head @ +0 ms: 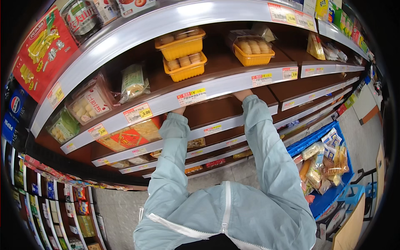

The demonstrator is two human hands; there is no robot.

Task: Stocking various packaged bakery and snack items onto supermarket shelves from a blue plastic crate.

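Both my arms reach into a store shelf, under the front rail (225, 86) of one tier. Of my left hand (179, 110) only the wrist and back edge show below that rail. My right hand (243, 94) is likewise mostly hidden behind the rail, farther right. The fingers of both are out of sight, so what they touch cannot be told. Between them lies the brown surface of the lower shelf (218, 109). Left of my left hand, a red and clear pack of baked goods (131, 134) lies on that lower tier.
Above stand two stacked yellow trays of round pastries (184, 56), another yellow tray (253, 51) and a green-labelled pack (132, 79). A blue crate (328, 192) of packaged breads stands at right, near a blue stool (353, 192). More stocked shelves (56, 206) are at lower left.
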